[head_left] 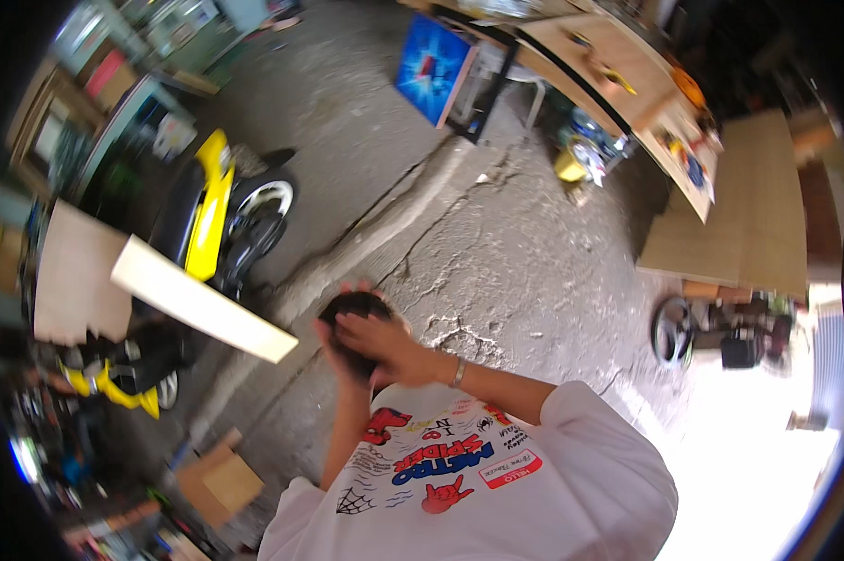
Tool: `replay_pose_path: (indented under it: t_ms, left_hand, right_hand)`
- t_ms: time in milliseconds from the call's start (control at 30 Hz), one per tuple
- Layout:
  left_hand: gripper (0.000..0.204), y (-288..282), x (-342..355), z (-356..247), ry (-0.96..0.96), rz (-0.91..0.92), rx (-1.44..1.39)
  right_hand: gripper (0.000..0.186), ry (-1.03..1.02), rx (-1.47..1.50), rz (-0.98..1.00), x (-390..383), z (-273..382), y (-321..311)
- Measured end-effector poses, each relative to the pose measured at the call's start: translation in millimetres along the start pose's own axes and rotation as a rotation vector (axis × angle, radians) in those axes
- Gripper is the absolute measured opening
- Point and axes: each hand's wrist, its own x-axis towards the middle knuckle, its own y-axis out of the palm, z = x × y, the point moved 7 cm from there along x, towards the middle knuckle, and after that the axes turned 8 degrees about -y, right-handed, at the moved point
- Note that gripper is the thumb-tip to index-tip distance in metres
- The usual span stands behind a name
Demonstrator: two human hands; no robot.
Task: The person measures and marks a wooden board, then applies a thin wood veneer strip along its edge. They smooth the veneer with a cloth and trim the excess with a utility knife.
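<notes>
Both of my hands are together in front of my chest around a dark, rounded thing [358, 307], too blurred to tell its kind. My left hand [332, 346] cups it from below and the left side, with fingertips showing past its far edge. Across its top lies my right hand [381, 344], fingers stretched out and resting on it. A bracelet [458, 372] circles my right wrist. Parts of the dark thing are covered by the fingers.
A pale board [202, 299] juts in from the left, beside a yellow motorbike [207, 220]. Cracked concrete floor [534, 252] spreads ahead. At the far right stand a wooden worktable [618, 70] with tools and large leaning wood panels [749, 215]. A cardboard box [221, 481] lies lower left.
</notes>
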Motion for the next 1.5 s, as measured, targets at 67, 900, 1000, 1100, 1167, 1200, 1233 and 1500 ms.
replay_pose_path:
  t_ms: [67, 900, 1000, 1100, 1167, 1200, 1233, 1500]
  left_hand:
    - [0.078, 39, 49, 40, -0.190, 0.137, -0.045]
    - [0.084, 350, 381, 391, -1.391, 0.473, 0.691]
    - [0.088, 382, 407, 447, -1.462, 0.343, 0.566]
    - [0.082, 404, 435, 493, -1.434, 0.186, 0.565]
    - [0.076, 417, 467, 525, -1.247, 0.082, 0.810]
    - [0.065, 432, 487, 537, -0.976, 0.167, 1.021]
    - [0.064, 457, 508, 545, -0.658, 0.372, 1.245]
    - [0.071, 608, 563, 628, 0.629, 0.860, 1.669]
  right_hand:
    - [0.096, 0.101, -0.274, 0.197, -6, -13, -20]
    - [0.065, 0.883, -0.012, -0.702, -111, -290, -472]
    - [0.058, 0.648, -0.233, -0.745, -133, -313, -542]
    - [0.049, 0.976, 0.293, -0.915, -183, -354, -587]
    - [0.037, 0.787, 0.307, -1.339, -209, -359, -641]
    - [0.033, 0.740, 0.294, -1.469, -226, -367, -668]
    - [0.029, 0.783, 0.287, -1.591, -248, -375, -691]
    - [0.030, 0.993, 0.221, -1.525, -323, -440, -788]
